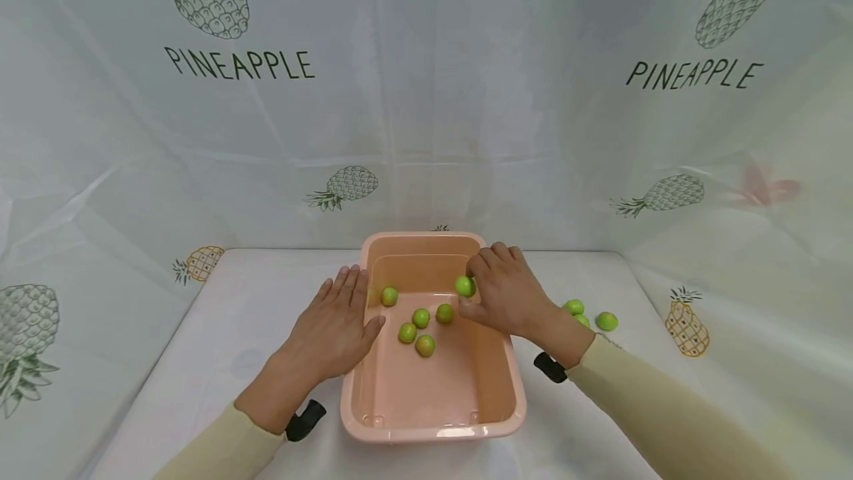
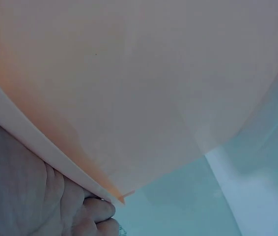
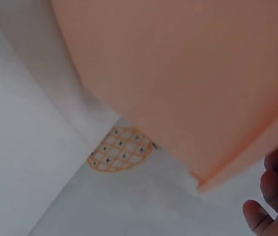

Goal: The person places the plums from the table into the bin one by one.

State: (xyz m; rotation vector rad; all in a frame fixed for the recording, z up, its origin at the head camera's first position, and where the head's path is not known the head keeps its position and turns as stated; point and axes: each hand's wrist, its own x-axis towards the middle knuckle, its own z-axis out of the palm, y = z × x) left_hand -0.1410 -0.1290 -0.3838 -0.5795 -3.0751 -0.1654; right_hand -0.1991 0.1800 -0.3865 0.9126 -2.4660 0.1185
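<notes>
A pink plastic basin [image 1: 433, 398] stands on the white-covered table, with several small green limes [image 1: 425, 346] lying on its floor. My left hand [image 1: 333, 328] rests flat on the basin's left rim, fingers straight and pointing away; the left wrist view shows the left hand [image 2: 45, 196] under the rim edge beside the outer wall. Over the right rim, my right hand [image 1: 509, 291] pinches one lime [image 1: 465, 286] between thumb and fingers above the basin's inside. In the right wrist view, only some fingers of the right hand [image 3: 276, 196] show, and the lime is hidden.
To the right of the basin, several more limes [image 1: 607, 321] lie on the table [image 1: 266, 280], partly hidden behind the right wrist. A pale sheet printed with pineapples [image 1: 353, 184] hangs behind and along the sides.
</notes>
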